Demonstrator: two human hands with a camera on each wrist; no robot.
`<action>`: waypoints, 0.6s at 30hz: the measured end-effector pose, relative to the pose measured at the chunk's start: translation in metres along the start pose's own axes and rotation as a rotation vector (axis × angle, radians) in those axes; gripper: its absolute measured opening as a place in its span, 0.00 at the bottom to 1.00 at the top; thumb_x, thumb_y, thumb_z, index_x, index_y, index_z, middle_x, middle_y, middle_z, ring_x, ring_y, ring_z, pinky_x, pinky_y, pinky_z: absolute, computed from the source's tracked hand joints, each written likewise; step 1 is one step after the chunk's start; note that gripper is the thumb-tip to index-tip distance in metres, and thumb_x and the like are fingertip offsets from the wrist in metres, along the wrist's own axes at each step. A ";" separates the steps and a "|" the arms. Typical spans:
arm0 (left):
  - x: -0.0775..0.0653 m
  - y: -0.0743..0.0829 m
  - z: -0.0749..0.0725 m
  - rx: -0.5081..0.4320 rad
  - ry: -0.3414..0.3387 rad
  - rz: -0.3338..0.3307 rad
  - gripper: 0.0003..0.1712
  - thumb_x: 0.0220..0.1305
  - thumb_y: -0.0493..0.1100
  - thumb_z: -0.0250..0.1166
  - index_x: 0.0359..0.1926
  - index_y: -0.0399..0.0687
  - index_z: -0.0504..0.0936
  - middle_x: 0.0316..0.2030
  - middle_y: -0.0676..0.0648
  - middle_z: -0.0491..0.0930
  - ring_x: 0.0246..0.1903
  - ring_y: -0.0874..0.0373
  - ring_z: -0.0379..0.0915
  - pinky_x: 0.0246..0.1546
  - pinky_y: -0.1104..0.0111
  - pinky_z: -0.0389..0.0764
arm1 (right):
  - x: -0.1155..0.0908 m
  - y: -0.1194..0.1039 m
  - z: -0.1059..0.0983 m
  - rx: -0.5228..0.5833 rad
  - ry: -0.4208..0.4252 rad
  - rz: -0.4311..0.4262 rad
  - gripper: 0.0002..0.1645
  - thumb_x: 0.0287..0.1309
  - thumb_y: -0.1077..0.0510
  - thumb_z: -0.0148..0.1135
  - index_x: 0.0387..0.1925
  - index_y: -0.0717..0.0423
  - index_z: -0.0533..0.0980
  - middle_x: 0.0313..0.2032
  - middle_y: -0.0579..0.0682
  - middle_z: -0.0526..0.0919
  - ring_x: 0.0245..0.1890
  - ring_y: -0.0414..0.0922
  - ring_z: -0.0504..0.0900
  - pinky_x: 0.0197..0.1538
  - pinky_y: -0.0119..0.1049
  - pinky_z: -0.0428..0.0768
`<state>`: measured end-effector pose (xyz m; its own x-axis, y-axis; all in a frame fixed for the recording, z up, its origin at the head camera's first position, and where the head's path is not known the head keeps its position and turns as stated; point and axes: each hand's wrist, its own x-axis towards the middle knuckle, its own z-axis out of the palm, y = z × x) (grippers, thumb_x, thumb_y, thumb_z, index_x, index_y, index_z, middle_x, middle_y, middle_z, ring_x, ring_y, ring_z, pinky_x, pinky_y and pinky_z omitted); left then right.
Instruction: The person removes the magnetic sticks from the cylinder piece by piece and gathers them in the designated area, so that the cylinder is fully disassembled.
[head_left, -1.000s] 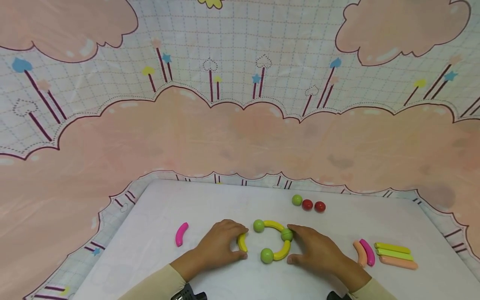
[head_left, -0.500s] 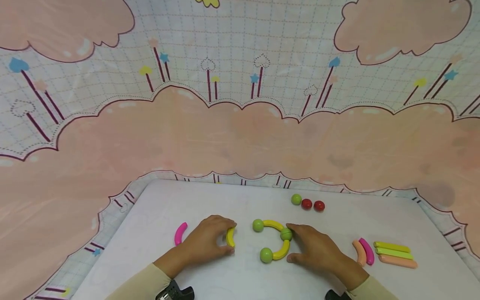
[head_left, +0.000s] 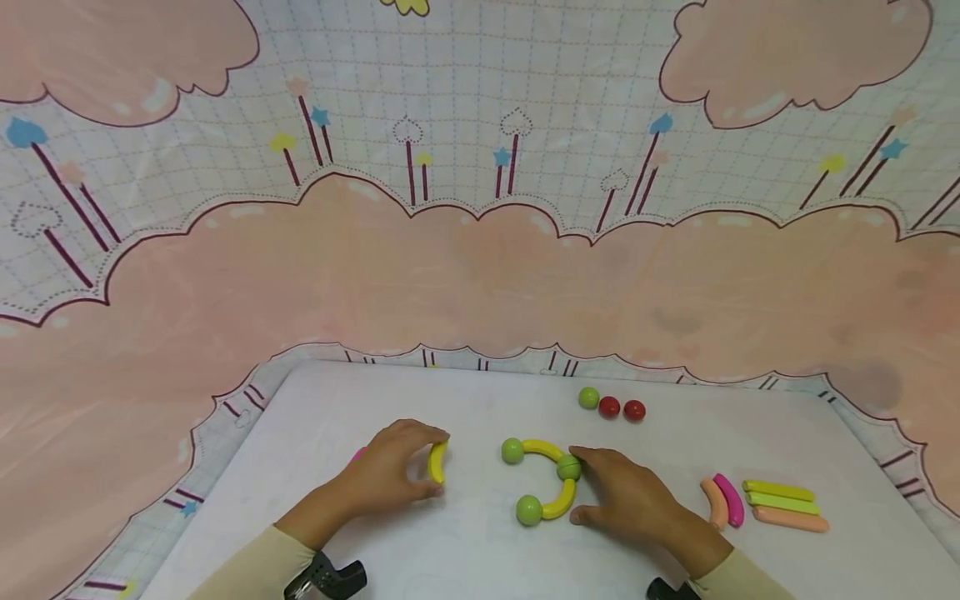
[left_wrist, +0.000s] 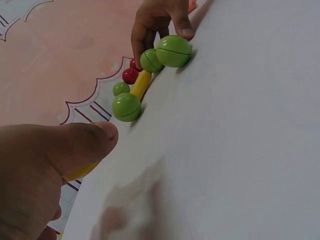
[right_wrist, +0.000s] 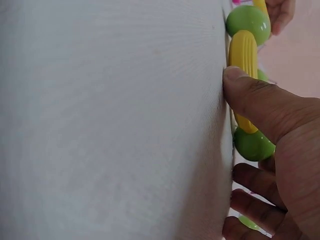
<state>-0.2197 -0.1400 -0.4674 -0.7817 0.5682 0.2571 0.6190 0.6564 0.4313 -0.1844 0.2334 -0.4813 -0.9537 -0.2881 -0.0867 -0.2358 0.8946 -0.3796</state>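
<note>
My left hand (head_left: 390,467) pinches a yellow curved toy stick (head_left: 437,462) between thumb and fingers, left of a partly joined ring. In the left wrist view the thumb hides most of that stick. The ring is made of a far green ball (head_left: 512,451), a yellow curved stick (head_left: 542,447), a middle green ball (head_left: 569,468), another yellow curved stick (head_left: 559,500) and a near green ball (head_left: 528,510). Its left side is a gap. My right hand (head_left: 630,496) lies at the ring's right side, index finger against the middle ball, thumb near the lower stick, fingers loosely bent.
Behind the ring sit a loose green ball (head_left: 588,397) and two red balls (head_left: 622,409). To the right lie an orange curved stick (head_left: 715,503), a pink one (head_left: 729,500) and straight sticks (head_left: 783,504). A pink curved stick (head_left: 360,454) is mostly hidden behind my left hand.
My left hand has moved left, carrying the yellow curved stick away from the ring, and now covers most of the left pink stick. The right hand and the ring stay in place.
</note>
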 end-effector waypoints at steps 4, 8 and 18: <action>-0.003 -0.003 -0.008 -0.007 -0.016 -0.064 0.38 0.49 0.49 0.83 0.62 0.49 0.81 0.58 0.56 0.80 0.63 0.53 0.69 0.66 0.49 0.67 | 0.000 -0.001 -0.001 0.009 -0.003 0.002 0.55 0.41 0.38 0.84 0.71 0.48 0.71 0.64 0.48 0.77 0.66 0.52 0.73 0.63 0.57 0.75; -0.008 -0.007 -0.015 -0.015 -0.017 -0.101 0.38 0.50 0.49 0.82 0.63 0.49 0.80 0.58 0.56 0.80 0.63 0.51 0.69 0.66 0.48 0.67 | 0.000 -0.002 -0.002 0.012 -0.007 0.007 0.55 0.41 0.39 0.84 0.71 0.48 0.71 0.64 0.49 0.77 0.66 0.53 0.74 0.62 0.58 0.75; -0.020 -0.018 -0.036 -0.066 -0.025 -0.216 0.40 0.49 0.47 0.83 0.64 0.49 0.80 0.60 0.52 0.79 0.65 0.45 0.68 0.66 0.44 0.68 | 0.001 -0.002 -0.004 0.011 -0.009 0.012 0.55 0.41 0.39 0.84 0.71 0.47 0.71 0.64 0.49 0.77 0.65 0.53 0.74 0.62 0.58 0.75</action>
<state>-0.2181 -0.1809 -0.4492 -0.8930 0.4303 0.1317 0.4304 0.7310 0.5295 -0.1853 0.2329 -0.4772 -0.9548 -0.2803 -0.0994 -0.2221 0.8944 -0.3883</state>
